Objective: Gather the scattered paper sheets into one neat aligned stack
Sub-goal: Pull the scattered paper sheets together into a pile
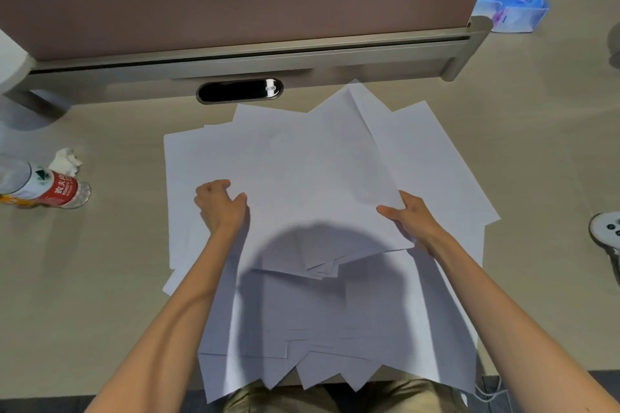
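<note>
The paper sheets (302, 178) lie fanned across the middle of the surface (100, 278), some hanging over its near edge. The left hand (221, 204) presses curled fingers on them and pinches nothing, while the right hand (407, 218) pinches a few by their side edge. Best sweep both sides inward, then knock the edges square; the bottle (43, 186) stands well clear.

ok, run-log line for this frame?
phase: gathering | left hand: on sheets | right hand: grip on sheet edge | stack: fanned, unaligned | bottle: lying apart
</note>
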The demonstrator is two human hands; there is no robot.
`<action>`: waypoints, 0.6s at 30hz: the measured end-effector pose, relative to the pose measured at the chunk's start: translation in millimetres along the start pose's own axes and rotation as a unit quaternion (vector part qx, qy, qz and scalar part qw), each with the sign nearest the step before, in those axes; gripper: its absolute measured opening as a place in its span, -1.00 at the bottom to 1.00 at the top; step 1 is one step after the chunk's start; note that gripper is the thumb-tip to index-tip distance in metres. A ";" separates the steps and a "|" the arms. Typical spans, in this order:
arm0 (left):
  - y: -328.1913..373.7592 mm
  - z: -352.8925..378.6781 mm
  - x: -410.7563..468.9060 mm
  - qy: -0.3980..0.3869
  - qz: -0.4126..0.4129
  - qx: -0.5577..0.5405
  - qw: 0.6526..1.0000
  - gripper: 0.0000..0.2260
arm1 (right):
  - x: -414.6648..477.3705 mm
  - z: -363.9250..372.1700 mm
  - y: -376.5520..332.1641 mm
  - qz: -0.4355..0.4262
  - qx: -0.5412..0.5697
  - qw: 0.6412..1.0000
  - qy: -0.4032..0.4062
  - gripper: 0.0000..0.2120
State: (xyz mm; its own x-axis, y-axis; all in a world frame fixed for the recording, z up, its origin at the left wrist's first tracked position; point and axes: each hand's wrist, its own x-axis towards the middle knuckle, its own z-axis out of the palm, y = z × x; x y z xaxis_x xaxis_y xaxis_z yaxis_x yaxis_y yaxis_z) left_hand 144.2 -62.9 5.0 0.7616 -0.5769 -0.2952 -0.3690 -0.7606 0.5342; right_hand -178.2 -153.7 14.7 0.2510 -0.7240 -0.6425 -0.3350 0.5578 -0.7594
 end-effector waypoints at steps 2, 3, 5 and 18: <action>-6.2 -8.2 5.8 -0.001 -0.019 0.034 0.999 -0.59 | -1.6 1.3 6.9 0.008 0.012 1.000 0.002 -0.68; -8.8 -11.2 8.6 -0.004 -0.016 0.043 0.999 -0.57 | -2.0 3.0 9.8 0.011 0.019 1.000 -0.001 -0.70; -12.2 -16.0 12.1 -0.008 -0.012 0.055 0.998 -0.54 | -0.7 7.7 16.2 0.016 0.048 0.999 0.005 -0.70; -14.5 -19.6 12.9 -0.132 -0.061 -0.045 0.988 -0.54 | 6.7 47.6 -3.1 0.018 0.022 0.998 0.057 -0.74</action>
State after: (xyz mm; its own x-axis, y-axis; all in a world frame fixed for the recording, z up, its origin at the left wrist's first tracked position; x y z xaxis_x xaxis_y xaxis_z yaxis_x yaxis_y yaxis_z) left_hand 169.9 -53.4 9.0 0.6280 -0.5494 -0.5511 -0.2248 -0.8061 0.5475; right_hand -132.3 -140.9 7.8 0.1328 -0.7433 -0.6557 -0.3011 0.6000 -0.7412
